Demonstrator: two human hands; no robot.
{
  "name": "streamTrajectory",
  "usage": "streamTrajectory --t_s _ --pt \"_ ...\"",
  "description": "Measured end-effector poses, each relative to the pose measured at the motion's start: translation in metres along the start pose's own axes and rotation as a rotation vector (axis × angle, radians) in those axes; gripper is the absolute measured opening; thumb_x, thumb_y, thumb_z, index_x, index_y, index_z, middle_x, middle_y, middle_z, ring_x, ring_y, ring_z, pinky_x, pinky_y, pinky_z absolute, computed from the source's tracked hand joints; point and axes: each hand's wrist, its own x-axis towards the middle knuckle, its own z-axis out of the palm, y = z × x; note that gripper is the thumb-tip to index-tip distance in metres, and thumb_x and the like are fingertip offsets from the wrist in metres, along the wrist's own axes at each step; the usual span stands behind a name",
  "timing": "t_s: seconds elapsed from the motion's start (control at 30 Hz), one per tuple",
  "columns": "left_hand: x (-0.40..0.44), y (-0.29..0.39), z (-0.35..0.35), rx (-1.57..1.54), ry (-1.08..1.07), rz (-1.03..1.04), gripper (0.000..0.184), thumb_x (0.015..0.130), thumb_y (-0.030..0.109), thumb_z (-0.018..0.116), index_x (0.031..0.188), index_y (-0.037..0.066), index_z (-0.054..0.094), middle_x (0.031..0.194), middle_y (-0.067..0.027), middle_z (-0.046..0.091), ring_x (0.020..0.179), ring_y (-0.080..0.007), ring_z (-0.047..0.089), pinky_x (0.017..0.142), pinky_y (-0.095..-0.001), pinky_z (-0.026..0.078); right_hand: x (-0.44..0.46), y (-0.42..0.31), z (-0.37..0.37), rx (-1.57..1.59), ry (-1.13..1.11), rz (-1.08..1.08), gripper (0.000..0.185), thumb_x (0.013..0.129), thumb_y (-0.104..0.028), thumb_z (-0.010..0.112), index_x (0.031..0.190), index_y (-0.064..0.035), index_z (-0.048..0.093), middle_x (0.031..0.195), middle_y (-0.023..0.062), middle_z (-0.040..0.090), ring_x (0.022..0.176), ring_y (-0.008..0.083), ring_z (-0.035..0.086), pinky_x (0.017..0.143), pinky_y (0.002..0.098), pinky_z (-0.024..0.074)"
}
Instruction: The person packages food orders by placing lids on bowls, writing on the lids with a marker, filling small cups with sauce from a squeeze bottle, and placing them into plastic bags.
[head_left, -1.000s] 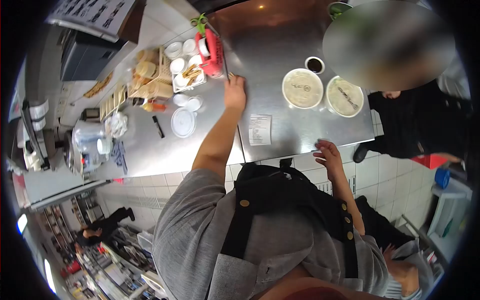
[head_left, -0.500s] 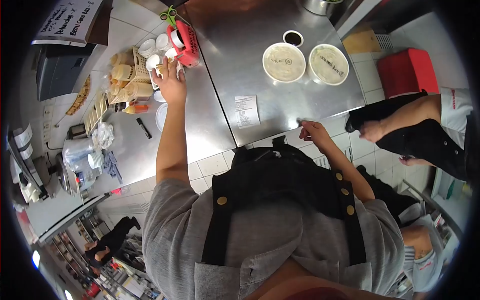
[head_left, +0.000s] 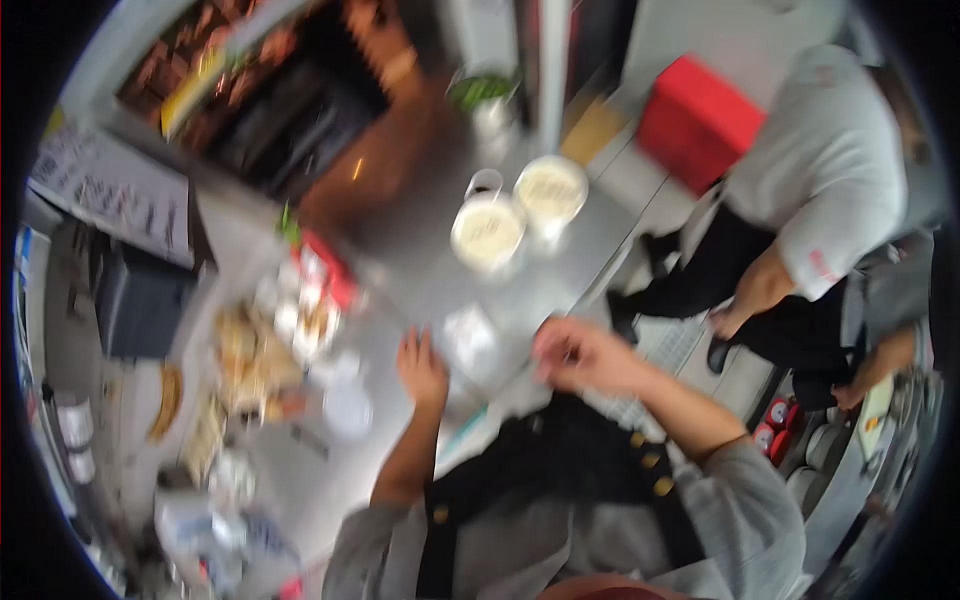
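My left hand (head_left: 422,370) is over the steel counter (head_left: 400,285), just left of the white paper slip (head_left: 470,337); its fingers point forward, slightly apart, and nothing shows in them. Right of the slip, at the counter's front edge, my right hand (head_left: 582,356) is raised with bent fingers, too smeared to tell whether it holds anything. Beyond the slip stand two round lidded tubs, one nearer (head_left: 487,233) and one farther right (head_left: 550,190). A small cup of dark liquid (head_left: 484,184) sits beside them.
A red holder (head_left: 325,272), small white containers (head_left: 300,325) and sauce bottles (head_left: 240,345) line the counter's left side. Greens (head_left: 483,91) fill a metal container at the back. Co-workers stand at right, one in a white shirt (head_left: 820,170), near a red box (head_left: 700,120).
The view has swung to the right and blurred. My left hand has left the white containers and come back near the slip. My right hand has risen and moved closer to it.
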Motion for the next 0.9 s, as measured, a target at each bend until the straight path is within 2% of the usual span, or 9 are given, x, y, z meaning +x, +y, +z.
streamTrajectory --t_s 0.07,0.17,0.23,0.33,0.5,0.67,0.77,0.83,0.9 --pt "0.000 -0.001 0.003 -0.005 0.015 -0.018 0.048 0.090 0.019 0.056 0.138 0.014 0.056 0.147 -0.0163 0.048 0.135 -0.0392 0.042 0.112 -0.0508 0.031 -0.020 -0.118 0.050 -0.340 -0.052 -0.346 0.026 0.080 -0.004 0.081 0.082 -0.0089 0.056 0.077 -0.0019 0.056 0.065 0.0071 0.053 0.053 0.0237 0.0375" --pt "0.003 0.015 0.001 -0.069 0.001 -0.051 0.046 0.092 0.020 0.055 0.137 0.013 0.057 0.149 -0.0131 0.046 0.139 -0.0354 0.037 0.115 -0.0485 0.028 -0.045 -0.209 0.119 -0.778 0.123 -1.241 0.044 0.071 -0.006 0.088 0.063 -0.0106 0.045 0.056 0.0010 0.046 0.046 0.0213 0.049 0.041 0.0325 0.0360" --pt "0.002 0.018 -0.008 -0.078 -0.010 -0.111 0.044 0.093 0.021 0.054 0.137 0.012 0.057 0.150 -0.0113 0.045 0.141 -0.0339 0.035 0.116 -0.0476 0.026 -0.066 -0.229 0.154 -1.038 0.210 -1.456 0.044 0.072 -0.005 0.086 0.063 -0.0104 0.043 0.056 0.0014 0.045 0.047 0.0207 0.047 0.042 0.0320 0.0351" --pt "-0.006 0.020 -0.029 -0.063 -0.048 -0.146 0.043 0.094 0.022 0.054 0.136 0.012 0.058 0.151 -0.0098 0.044 0.141 -0.0328 0.034 0.117 -0.0475 0.025 -0.092 -0.235 0.191 -1.220 0.268 -1.565 0.045 0.074 -0.003 0.084 0.063 -0.0102 0.041 0.057 0.0021 0.043 0.047 0.0199 0.045 0.043 0.0314 0.0339" --pt "-0.016 0.004 -0.019 -0.062 -0.034 -0.099 0.041 0.095 0.023 0.054 0.134 0.012 0.060 0.149 -0.0093 0.046 0.140 -0.0325 0.036 0.117 -0.0479 0.025 -0.114 -0.231 0.221 -1.326 0.318 -1.594 0.046 0.077 0.000 0.079 0.062 -0.0099 0.037 0.058 0.0031 0.039 0.049 0.0185 0.041 0.044 0.0303 0.0318" --pt "-0.013 0.004 -0.002 -0.044 0.009 -0.075 0.037 0.097 0.024 0.052 0.130 0.012 0.062 0.146 -0.0103 0.049 0.138 -0.0333 0.039 0.116 -0.0478 0.027 -0.109 -0.216 0.187 -1.336 0.423 -1.511 0.047 0.080 0.003 0.074 0.061 -0.0095 0.033 0.058 0.0042 0.035 0.050 0.0171 0.036 0.046 0.0292 0.0297" --pt "-0.005 0.006 -0.001 -0.028 0.028 -0.053 0.036 0.098 0.025 0.052 0.129 0.011 0.063 0.145 -0.0112 0.050 0.137 -0.0341 0.040 0.115 -0.0471 0.029 -0.088 -0.177 0.122 -1.230 0.696 -1.225 0.048 0.082 0.004 0.072 0.061 -0.0093 0.031 0.059 0.0048 0.033 0.051 0.0163 0.034 0.046 0.0286 0.0285" --pt "-0.009 0.009 -0.004 -0.021 0.035 -0.036 0.036 0.098 0.025 0.051 0.129 0.011 0.063 0.145 -0.0118 0.051 0.136 -0.0346 0.041 0.114 -0.0461 0.031 -0.068 -0.114 0.045 -0.716 0.910 -0.855 0.049 0.081 0.001 0.074 0.064 -0.0101 0.030 0.061 0.0009 0.036 0.057 0.0100 0.033 0.051 0.0257 0.0288" --pt "-0.005 0.010 -0.002 0.027 0.025 -0.008 0.037 0.099 0.026 0.050 0.131 0.011 0.061 0.144 -0.0123 0.052 0.135 -0.0352 0.043 0.113 -0.0463 0.032 -0.056 -0.041 -0.037 -0.388 1.112 -0.555 0.032 0.083 -0.002 0.073 0.071 -0.0066 0.044 0.062 -0.0031 0.041 0.058 0.0058 0.041 0.053 0.0238 0.0375"
